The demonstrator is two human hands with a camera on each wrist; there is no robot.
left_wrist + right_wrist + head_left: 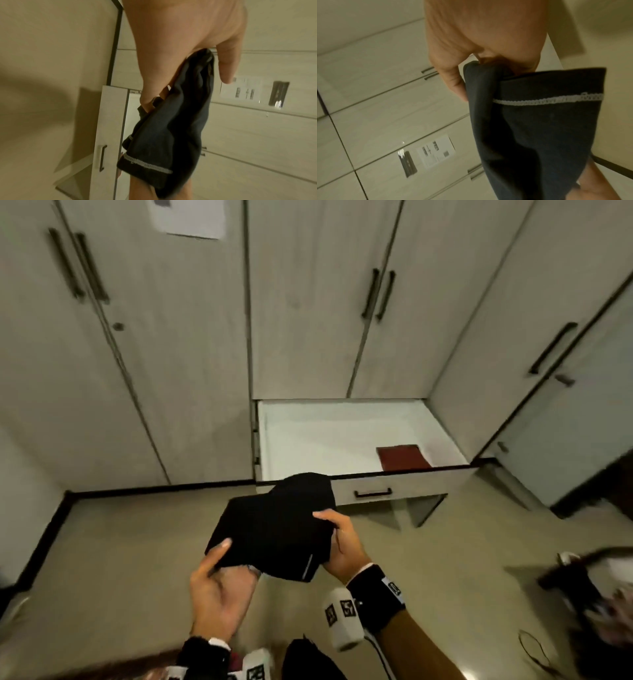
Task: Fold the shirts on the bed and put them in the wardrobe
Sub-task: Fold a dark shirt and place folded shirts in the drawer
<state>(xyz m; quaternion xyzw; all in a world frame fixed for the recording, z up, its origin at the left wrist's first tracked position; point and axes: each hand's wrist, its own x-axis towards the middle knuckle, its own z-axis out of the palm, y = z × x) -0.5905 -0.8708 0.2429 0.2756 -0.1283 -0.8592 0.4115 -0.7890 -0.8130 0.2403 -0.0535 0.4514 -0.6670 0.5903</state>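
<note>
I've got the folded black shirt (274, 534) up in front of me, carried flat between both hands and just short of the open drawer (404, 486) at the foot of the wardrobe (308, 320). My left hand (219, 590) is at seven o'clock of the bundle, palm up beneath it with the thumb laid over the top edge, grasping the near left corner. My right hand (342, 542) is at four o'clock, fingers curled round the right edge and thumb on top, grasping it too. I reckon two holds keep the folds from sliding apart; one hand alone would let the layers sag open.

The left wrist view shows the cloth (171, 128) bunched between thumb and fingers, a pale stitched hem (147, 164) hanging at the low end. The right wrist view shows the same hem line (547, 99) running across the shirt (530, 135) just below my thumb.

Both forearms reach forward and slightly down, wrists level, the far tip of the shirt overlapping the drawer's front lip at twelve o'clock. Inside the drawer, a dark red folded item (404, 457) lies at the front right corner; the pale floor to its left is where I'd judge this one goes. The wardrobe doors above look closed.
</note>
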